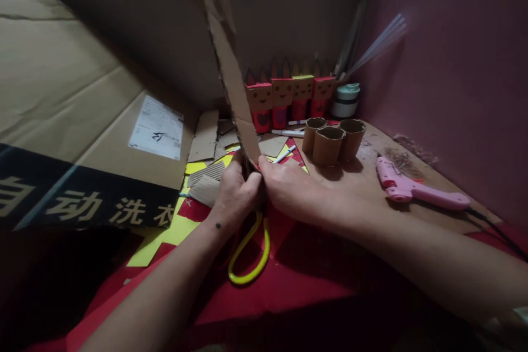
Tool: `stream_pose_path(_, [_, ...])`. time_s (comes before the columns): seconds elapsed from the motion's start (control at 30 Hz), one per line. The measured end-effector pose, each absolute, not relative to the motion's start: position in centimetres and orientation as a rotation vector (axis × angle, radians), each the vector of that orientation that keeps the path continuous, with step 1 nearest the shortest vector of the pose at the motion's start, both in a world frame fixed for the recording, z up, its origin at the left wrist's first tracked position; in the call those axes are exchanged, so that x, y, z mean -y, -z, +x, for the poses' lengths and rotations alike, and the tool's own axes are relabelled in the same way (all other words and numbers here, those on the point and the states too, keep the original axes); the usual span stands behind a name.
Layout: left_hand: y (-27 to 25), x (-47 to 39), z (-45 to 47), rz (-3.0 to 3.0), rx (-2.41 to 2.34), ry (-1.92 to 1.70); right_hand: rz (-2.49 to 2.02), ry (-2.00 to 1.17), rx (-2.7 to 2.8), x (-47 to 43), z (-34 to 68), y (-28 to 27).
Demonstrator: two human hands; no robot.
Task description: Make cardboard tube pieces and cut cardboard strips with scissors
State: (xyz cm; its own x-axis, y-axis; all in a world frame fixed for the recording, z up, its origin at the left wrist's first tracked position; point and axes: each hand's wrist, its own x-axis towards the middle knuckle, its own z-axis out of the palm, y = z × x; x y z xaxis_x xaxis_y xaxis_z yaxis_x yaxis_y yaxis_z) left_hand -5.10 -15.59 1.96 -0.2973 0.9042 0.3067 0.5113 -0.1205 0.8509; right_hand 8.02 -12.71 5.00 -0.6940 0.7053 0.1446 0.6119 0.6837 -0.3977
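A long strip of brown cardboard (231, 74) stands up and leans a little to the left, its top out of view. My left hand (241, 184) is closed on its lower end. Pressed against the left one, my right hand (289, 184) also grips that end, with its fingers partly hidden. Just below both hands lies the yellow handle loop of a pair of scissors (266, 242); the blades are hidden. Corrugated cardboard scraps (206, 181) and yellow paper (150, 250) lie around my left hand. A white marker (285, 154) is behind my right hand.
A large printed cardboard sheet (82, 99) fills the left. Three joined cardboard tubes (329, 147) stand behind my right hand, and a pink glue gun (412, 187) with a black cord lies right of them. Several cardboard figures (282, 93) and a lidded jar (345, 102) stand at the back.
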Motion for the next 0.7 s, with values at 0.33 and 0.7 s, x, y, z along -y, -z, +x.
stream_pose_path(0.33, [-2.1, 15.9, -5.4, 1.306, -1.171, -1.41, -0.97, -0.22, 2.721, 12.2, 7.2, -3.5])
stream_pose_path(0.7, [-2.4, 15.8, -5.1, 1.85, -1.649, -1.308, -0.998, -0.469, 2.614, 12.8, 7.2, -4.4])
